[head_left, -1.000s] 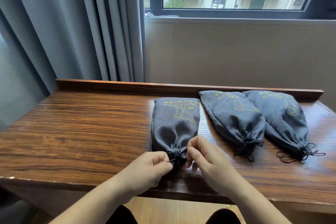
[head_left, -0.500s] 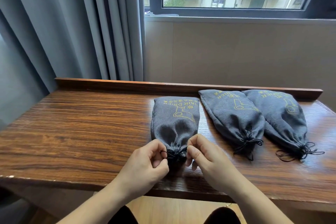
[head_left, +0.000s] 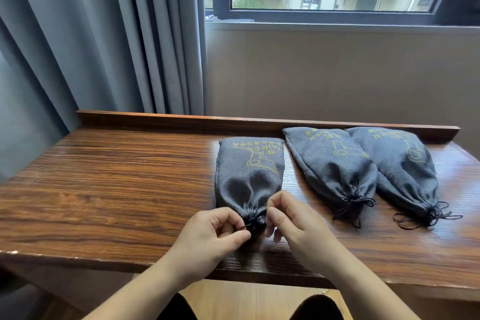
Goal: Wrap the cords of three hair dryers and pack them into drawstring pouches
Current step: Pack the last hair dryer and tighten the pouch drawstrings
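The left hand [head_left: 213, 236] has its thumb and forefinger curled together on a thin black cord [head_left: 248, 225] at the gathered mouth of the near pouch [head_left: 249, 176]. The right hand [head_left: 293, 226] mirrors it, its fingertips [head_left: 272, 212] pinching the cord on the other side of the same puckered neck. Both hands sit close together near the front edge of the table [head_left: 117, 189], just right of its middle.

The pouch lies flat with its closed end toward the back rail and its mouth toward the person. It is a grey woven cloth, slightly coarse, bulging softly over whatever is inside, with a yellow hair-dryer outline and lettering printed near the far end. The hair dryer itself is hidden, presumably within.

Two more pouches lie toward the right back corner, side by side and touching: a middle pouch [head_left: 332, 163] and a far-right pouch [head_left: 400, 163], both cinched, their black cords splayed loose on the wood. The table is dark, glossy, strongly grained wood with a low rail along the back.

The task looks nearly finished; this seems to be the last knot. The risks are small: the slick cord could slip from the pinch and leave a slack knot, letting the mouth reopen, or an uneven pull could drag the pouch toward the front edge.
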Demonstrator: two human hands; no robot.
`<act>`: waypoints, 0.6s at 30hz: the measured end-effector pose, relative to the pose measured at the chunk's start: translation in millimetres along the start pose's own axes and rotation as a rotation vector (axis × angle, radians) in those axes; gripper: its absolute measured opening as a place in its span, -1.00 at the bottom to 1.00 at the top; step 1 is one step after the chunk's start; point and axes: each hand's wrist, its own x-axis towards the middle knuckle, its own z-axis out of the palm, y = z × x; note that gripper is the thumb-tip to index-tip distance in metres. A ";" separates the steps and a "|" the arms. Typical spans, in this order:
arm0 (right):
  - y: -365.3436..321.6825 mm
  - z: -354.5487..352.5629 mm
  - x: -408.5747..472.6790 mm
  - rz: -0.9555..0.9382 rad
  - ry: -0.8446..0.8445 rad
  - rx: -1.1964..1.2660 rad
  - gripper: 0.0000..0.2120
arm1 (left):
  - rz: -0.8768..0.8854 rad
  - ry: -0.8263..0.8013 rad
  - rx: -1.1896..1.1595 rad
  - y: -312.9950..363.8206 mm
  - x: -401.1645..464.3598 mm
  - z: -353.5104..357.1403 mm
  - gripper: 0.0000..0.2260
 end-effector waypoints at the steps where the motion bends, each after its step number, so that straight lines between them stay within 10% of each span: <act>1: -0.1 -0.1 -0.1 0.000 0.001 0.002 -0.86 | -0.024 0.005 -0.049 1.3 0.2 0.3 -0.90; 8: 0.6 0.1 0.5 -0.005 0.033 0.021 -0.87 | -0.299 -0.185 -0.468 10.0 -1.1 -0.8 -0.89; 18: 9.7 -8.1 7.5 -0.008 0.195 -0.171 -0.82 | 0.130 -0.009 0.103 8.9 -5.6 -3.5 -0.73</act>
